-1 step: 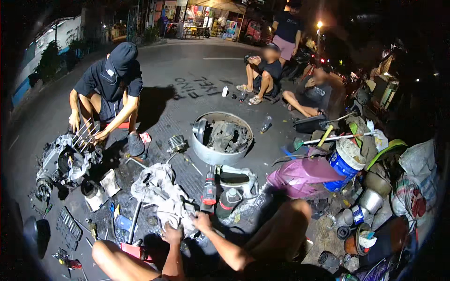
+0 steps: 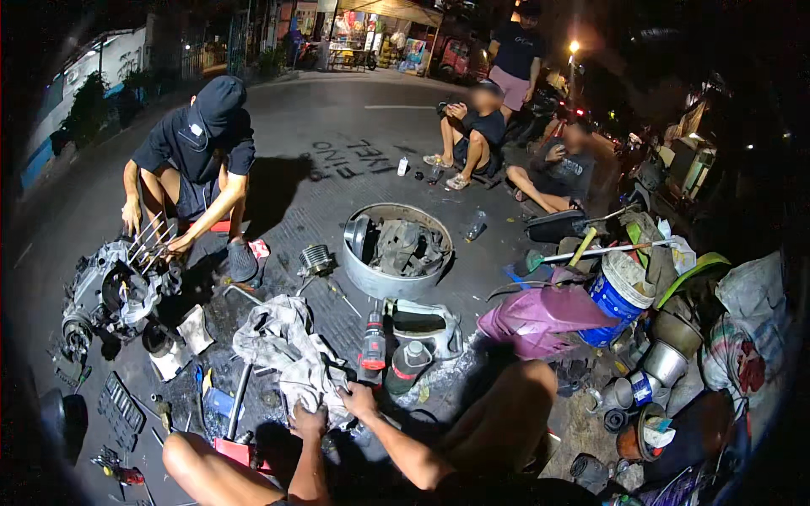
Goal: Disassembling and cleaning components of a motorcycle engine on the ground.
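- Cloth of crumpled pale-grey fabric [image 2: 287,339]
- Left hand [image 2: 310,420]: fingers curled onto its near end
- Right hand [image 2: 361,401]: fingers pinching its right edge
- Red-and-black power tool [image 2: 374,346]: right of the cloth

And there across the road [image 2: 287,110], two slanting rows of dark capital lettering [image 2: 350,160] spread over the asphalt between the crouching person [image 2: 198,152] and the seated pair, easily the boldest writing out here! Up behind, small pale lettering crosses the standing person's dark shirt [image 2: 516,49], and more pale print marks the dark shirt [image 2: 577,171] of the person seated farthest right. Over on the right, white printing shows on the blue bucket [image 2: 609,305], too small to make out.
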